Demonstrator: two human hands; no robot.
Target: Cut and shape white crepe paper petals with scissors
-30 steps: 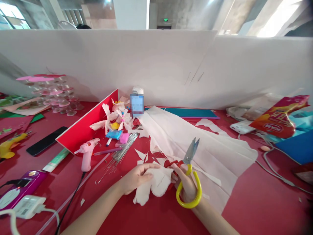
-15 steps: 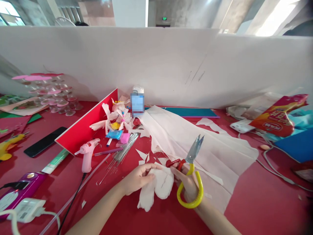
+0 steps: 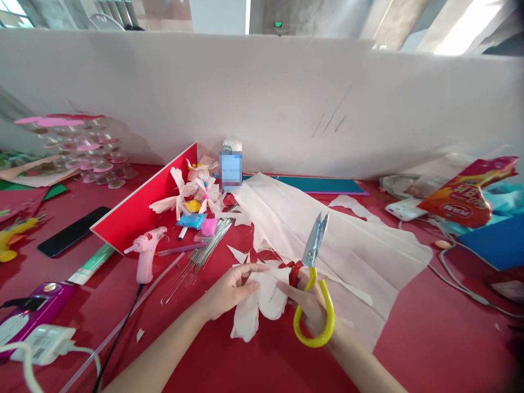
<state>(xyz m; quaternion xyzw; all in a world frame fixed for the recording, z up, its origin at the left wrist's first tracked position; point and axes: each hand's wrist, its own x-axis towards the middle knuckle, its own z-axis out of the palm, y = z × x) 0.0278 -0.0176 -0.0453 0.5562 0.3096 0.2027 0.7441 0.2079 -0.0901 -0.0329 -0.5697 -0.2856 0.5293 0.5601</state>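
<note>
Between finger and thumb, my left hand (image 3: 223, 292) pinches a white paper cutout (image 3: 271, 300) with rounded, petal-like lobes. A dark wavy line runs across one lobe. My right hand (image 3: 311, 302) has scissors (image 3: 314, 248) hooked on it, with yellow and red handles and the blades pointing up and away, slightly apart. The thumb of that hand also rests on the cutout's right edge. Beyond my hands lies a large pale sheet of thin paper (image 3: 303, 218), with small white scraps (image 3: 237, 254) beside it.
A pink glue gun (image 3: 145, 256), thin wires (image 3: 210, 245) and paper flowers (image 3: 180, 194) by a red board (image 3: 139, 210) are to the left. Further left are a black phone (image 3: 73, 232) and a purple power strip (image 3: 39, 308). An orange-red packet (image 3: 470, 194) and cables lie right.
My right hand and the scissors have shifted slightly left, and the thumb now lies on the cutout's edge. My left hand keeps its pinch. The camera view has tilted a little.
</note>
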